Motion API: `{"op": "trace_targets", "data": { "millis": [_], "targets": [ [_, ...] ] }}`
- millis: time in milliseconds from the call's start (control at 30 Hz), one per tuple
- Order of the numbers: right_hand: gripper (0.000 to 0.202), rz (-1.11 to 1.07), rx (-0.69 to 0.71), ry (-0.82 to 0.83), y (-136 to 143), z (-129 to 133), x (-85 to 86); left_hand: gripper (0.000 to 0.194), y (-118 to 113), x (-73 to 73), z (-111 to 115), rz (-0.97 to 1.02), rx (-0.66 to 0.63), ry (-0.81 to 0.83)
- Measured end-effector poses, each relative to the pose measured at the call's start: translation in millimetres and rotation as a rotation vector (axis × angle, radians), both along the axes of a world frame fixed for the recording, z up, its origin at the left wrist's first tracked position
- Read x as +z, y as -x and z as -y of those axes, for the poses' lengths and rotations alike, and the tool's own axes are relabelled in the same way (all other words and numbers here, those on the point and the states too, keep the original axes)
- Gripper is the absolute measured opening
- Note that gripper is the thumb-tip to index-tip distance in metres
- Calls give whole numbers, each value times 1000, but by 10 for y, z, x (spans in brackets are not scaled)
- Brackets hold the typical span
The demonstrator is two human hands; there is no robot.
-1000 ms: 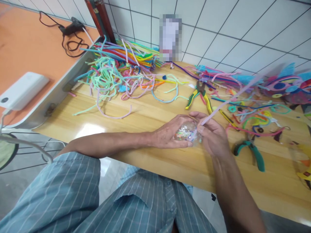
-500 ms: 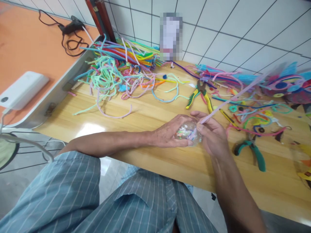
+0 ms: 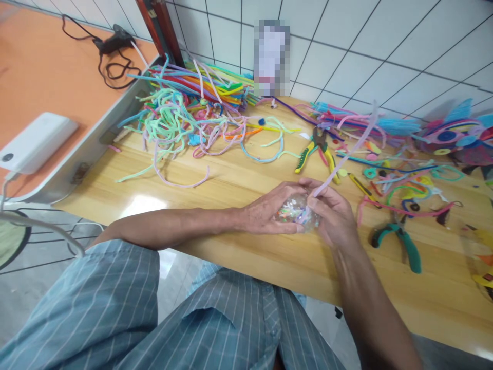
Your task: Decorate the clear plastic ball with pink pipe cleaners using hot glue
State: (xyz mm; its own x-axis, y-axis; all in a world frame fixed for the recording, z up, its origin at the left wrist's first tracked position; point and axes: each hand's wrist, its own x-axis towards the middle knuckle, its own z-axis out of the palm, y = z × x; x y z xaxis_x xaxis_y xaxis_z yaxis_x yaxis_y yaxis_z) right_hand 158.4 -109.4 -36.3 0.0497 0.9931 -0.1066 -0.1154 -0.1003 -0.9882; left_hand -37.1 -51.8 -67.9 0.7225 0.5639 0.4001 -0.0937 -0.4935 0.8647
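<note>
My left hand (image 3: 271,208) is wrapped round a clear, rounded plastic container (image 3: 295,211) with small coloured bits showing inside. My right hand (image 3: 333,210) is closed at the container's right side, pinching a pale purple pipe cleaner (image 3: 342,159) between thumb and fingers. The free part of the pipe cleaner sticks up to the right above the table. Its lower end runs down at the container's edge, where the fingers partly hide it. Beyond my hands lie yellow-and-green pliers (image 3: 318,151), their handles towards me.
Tangled pipe cleaners (image 3: 167,121) and a straight bundle (image 3: 227,90) lie at the back left. Green-handled pliers (image 3: 400,244) and a yellow cutter (image 3: 362,186) lie right among scraps. A colourful pipe-cleaner piece (image 3: 454,133) stands far right. A phone-like blurred object (image 3: 271,59) leans on the tiled wall.
The pale purple pipe cleaner's free part has become shorter and swung to a steeper angle. My right hand has shifted slightly left; my left hand stays round the container.
</note>
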Motion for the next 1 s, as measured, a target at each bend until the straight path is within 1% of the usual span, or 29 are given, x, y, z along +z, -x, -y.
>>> {"op": "trace_targets", "data": {
  "millis": [100,267,367,500,600,800,1000],
  "targets": [
    [26,0,-3,-13,4,-1,-11,77,-1,23,9,20,-1,10],
    [23,0,-28,-28,11,0,-2,58,7,122,52,-5,28,80],
    [19,19,-49,-78,18,16,38,56,5,153,63,-27,32,89],
    [18,47,-44,-128,24,44,77,58,-7,134,53,-20,38,63],
    [19,65,-40,-134,20,51,67,57,-12,107,39,-11,19,37],
    [17,50,-50,-103,25,29,28,55,2,72,32,5,0,-3],
    [20,6,-57,-38,37,12,21,53,7,48,70,3,39,7]
  ]
}}
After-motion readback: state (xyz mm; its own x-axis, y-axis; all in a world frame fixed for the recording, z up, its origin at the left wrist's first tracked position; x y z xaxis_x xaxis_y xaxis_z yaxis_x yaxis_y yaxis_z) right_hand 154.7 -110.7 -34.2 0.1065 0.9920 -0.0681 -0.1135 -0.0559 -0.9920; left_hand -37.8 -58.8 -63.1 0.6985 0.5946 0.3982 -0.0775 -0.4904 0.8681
